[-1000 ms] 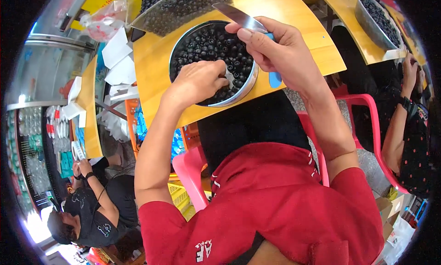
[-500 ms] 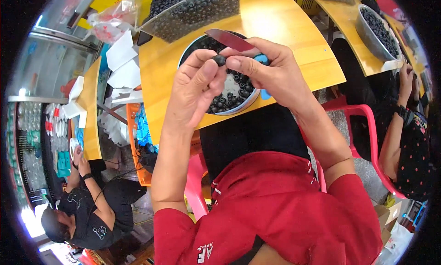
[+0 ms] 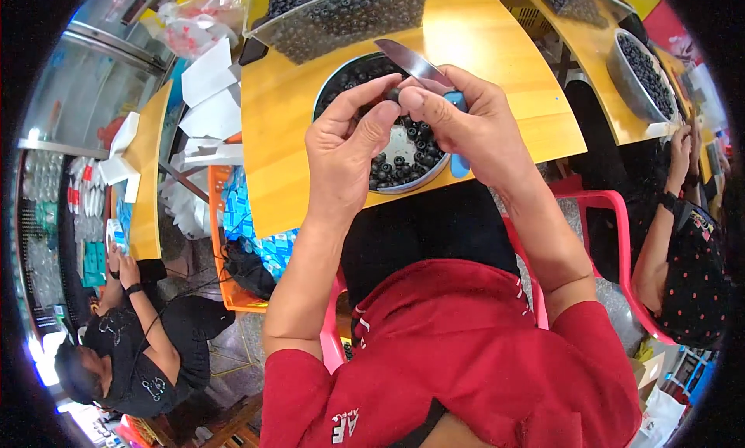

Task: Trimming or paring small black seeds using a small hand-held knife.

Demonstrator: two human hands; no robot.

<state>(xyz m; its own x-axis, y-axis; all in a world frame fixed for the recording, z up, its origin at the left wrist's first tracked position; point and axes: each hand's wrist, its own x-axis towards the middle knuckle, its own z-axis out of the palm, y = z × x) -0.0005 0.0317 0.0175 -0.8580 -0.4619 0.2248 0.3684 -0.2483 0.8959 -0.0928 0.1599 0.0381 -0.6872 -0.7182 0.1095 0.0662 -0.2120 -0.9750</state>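
Since a second ago the left hand point(image 3: 341, 141) has risen out of the berries in the round bowl point(image 3: 399, 147), and it now meets the right hand point(image 3: 473, 118) above it. Its thumb and forefinger are pinched together on a single dark berry point(image 3: 393, 95), which shows only in part between the fingertips, with the right thumb close against it. The right hand's fingers are wrapped around the knife point(image 3: 415, 64), its blade pointing to the far left and its blue handle coming out below the palm, toward the near side. Beneath both hands the bowl stands at the near edge of the wooden table point(image 3: 512, 83); its pale bottom shows bare between the loose berries point(image 3: 423, 153). On the far left of the table is a clear bin point(image 3: 334, 37) of more berries. Left of the table, lower down, an orange crate point(image 3: 219, 238) holds blue packets point(image 3: 275, 250). To the right, a second bowl point(image 3: 627, 83) of dark berries rests on another table
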